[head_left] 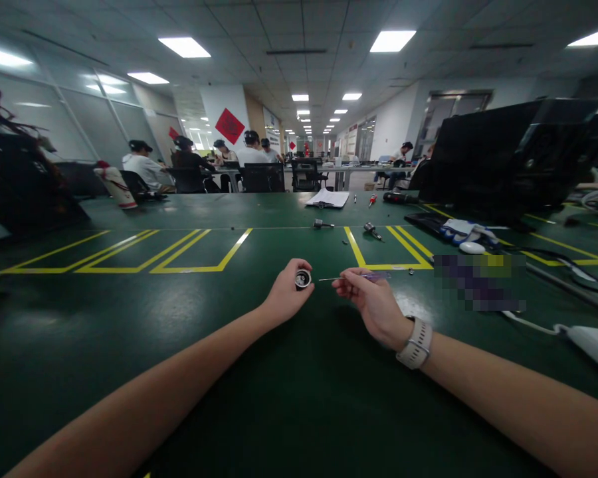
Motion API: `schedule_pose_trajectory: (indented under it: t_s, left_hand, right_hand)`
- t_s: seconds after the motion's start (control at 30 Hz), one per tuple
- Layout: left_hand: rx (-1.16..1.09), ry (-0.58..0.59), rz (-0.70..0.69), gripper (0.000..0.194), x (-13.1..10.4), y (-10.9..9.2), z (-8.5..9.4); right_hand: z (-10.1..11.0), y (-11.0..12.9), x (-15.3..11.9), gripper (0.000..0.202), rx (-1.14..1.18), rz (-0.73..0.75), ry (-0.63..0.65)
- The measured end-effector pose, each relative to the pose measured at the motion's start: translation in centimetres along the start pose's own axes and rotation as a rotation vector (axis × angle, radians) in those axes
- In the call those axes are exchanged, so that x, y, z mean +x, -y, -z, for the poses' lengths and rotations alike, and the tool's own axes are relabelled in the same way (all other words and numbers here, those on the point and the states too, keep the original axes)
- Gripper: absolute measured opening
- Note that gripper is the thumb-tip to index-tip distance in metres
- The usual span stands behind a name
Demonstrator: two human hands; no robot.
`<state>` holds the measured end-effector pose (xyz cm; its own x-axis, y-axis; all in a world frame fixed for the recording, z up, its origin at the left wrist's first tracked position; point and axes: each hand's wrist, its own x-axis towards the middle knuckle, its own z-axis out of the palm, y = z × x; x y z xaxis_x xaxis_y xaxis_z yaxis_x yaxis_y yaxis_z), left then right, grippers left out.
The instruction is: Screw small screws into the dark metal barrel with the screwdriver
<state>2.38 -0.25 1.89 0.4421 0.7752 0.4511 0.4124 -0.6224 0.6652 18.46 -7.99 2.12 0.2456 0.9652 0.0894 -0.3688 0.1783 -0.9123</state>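
Between its thumb and fingers, my left hand grips a small round metal part with a dark, hollow end turned toward me. Inside that end some small pale details show, too small to make out. My right hand, with a pale watch strap on the wrist, pinches a screwdriver with a purplish clear handle. Its thin shaft points left at the round part, with a small gap between the two. Both hands are above the green table.
Farther off on the table lie two dark metal parts, a clipboard with paper, a red-handled tool and a power drill. Gloves, a white mouse and cables lie right. Black equipment stands behind them. Several people sit beyond.
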Motion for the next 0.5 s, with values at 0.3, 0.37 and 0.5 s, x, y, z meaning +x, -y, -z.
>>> schedule_pose_trajectory:
  t_s: [0.3,0.37,0.5]
  left_hand:
    - [-0.072,0.063,-0.017,0.024,-0.5,0.0,0.2]
    - [-0.092,0.080,-0.019,0.021,-0.5,0.2,0.2]
    - [-0.086,0.074,-0.035,0.020,-0.4,0.6,-0.1]
  right_hand:
    - [2.7,5.9,3.0,0.026,-0.622,0.227,0.236]
    - [5.8,8.7,3.6,0.023,-0.941,0.382,0.206]
    - [13.7,12.1,2.7,0.028,-1.409,0.457,0.041]
